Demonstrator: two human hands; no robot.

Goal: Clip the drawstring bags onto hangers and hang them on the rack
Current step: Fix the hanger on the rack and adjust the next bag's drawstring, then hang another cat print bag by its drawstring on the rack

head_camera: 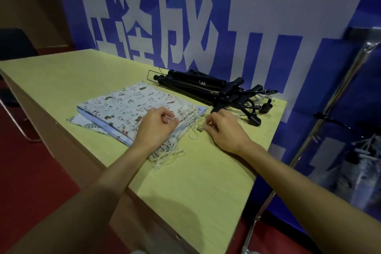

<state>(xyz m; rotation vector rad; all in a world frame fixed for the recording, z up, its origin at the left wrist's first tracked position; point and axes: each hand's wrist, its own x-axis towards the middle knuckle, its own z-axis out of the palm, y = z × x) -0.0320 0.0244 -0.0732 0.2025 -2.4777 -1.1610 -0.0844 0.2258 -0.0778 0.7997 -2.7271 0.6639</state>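
— Drawstring bags [127,107]: where do they lie?
— Stacked flat on the wooden table [61,80], with the corded mouths at the end toward my right. The rack [329,109] stands off to my right, and the black clip hangers [216,90] are piled just beyond the stack.
— And your hands?
— My left hand [154,128] rests on the mouth end, fingers curled, pinching a white cord [172,118]. My right hand [224,132], just beside the stack, pinches a small metal piece [200,129]; I can't tell what it is. That hand is nearer the hangers, so I judge it should fetch one.
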